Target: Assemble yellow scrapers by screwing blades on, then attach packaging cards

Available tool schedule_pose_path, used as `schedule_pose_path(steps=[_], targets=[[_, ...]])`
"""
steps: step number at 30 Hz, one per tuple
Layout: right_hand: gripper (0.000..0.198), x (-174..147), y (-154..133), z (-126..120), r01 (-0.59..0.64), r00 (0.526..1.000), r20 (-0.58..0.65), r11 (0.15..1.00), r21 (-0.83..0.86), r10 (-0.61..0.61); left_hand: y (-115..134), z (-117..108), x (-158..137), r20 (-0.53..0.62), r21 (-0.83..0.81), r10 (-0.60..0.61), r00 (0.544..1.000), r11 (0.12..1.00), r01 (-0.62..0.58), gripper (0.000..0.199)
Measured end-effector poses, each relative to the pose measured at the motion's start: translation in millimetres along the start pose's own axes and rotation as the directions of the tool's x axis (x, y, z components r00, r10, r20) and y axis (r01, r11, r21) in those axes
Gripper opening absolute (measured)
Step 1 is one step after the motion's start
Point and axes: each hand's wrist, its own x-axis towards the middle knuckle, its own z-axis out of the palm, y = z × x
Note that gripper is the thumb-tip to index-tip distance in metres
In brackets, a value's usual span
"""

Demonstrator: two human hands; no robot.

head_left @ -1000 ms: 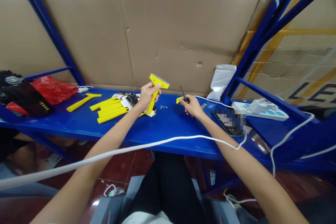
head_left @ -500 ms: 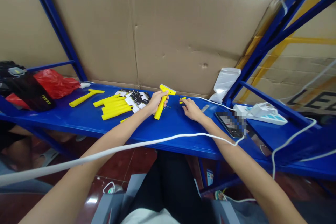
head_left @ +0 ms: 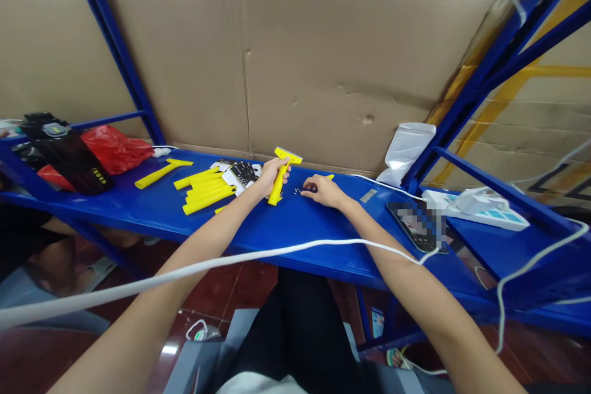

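My left hand (head_left: 273, 177) is wrapped round the handle of a yellow scraper (head_left: 279, 186), its wide T-shaped head tilted up and away from me. Just to the right, my right hand (head_left: 323, 189) rests low over the table with the fingers pinched together beside a few tiny silver bits, which look like screws (head_left: 297, 191). What lies between those fingertips is too small to tell. Behind this hand, a small yellow piece (head_left: 330, 176) is partly hidden. Left of my left hand lie several yellow handles (head_left: 207, 191) and black-and-white printed cards (head_left: 241, 176).
Another yellow T-shaped scraper (head_left: 161, 173) lies on the blue table (head_left: 268, 228), near a black bottle (head_left: 76, 157) and a red plastic bag (head_left: 115, 146). At right are a flat metal strip (head_left: 368, 195), a phone (head_left: 410, 225) and a power strip (head_left: 480, 209). A white cable (head_left: 221, 258) crosses in front.
My right hand has left the small yellow piece and moved left to the tiny silver bits. My left hand keeps hold of the scraper. The view has shifted slightly.
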Motion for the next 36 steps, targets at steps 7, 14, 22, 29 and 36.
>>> schedule_pose_path(steps=[7,14,22,29,36], targets=[[0.014,-12.0,7.6,12.1,0.044,0.996,-0.084,0.993,0.112,-0.035,0.0,2.9,-5.4,0.003,0.026,-0.012,1.0,1.0,0.011,0.035],[0.01,-12.7,7.1,12.9,0.032,0.996,-0.087,0.993,0.117,-0.022,3.0,6.4,-11.9,0.014,0.049,-0.01,1.0,0.999,0.009,0.039],[0.012,-14.6,5.7,12.5,0.021,0.997,-0.074,0.994,0.107,-0.013,3.0,8.4,-13.4,0.054,0.083,-0.024,0.998,0.996,0.019,0.043],[0.006,-14.0,-1.0,17.1,0.039,0.995,-0.096,0.991,0.124,-0.027,1.4,11.1,-14.6,0.061,0.1,-0.025,0.998,0.995,0.019,0.043],[0.008,-11.6,-2.4,22.0,0.036,0.995,-0.091,0.995,0.089,-0.028,2.9,13.9,-18.2,0.099,0.114,-0.027,0.995,0.993,0.016,0.046]])
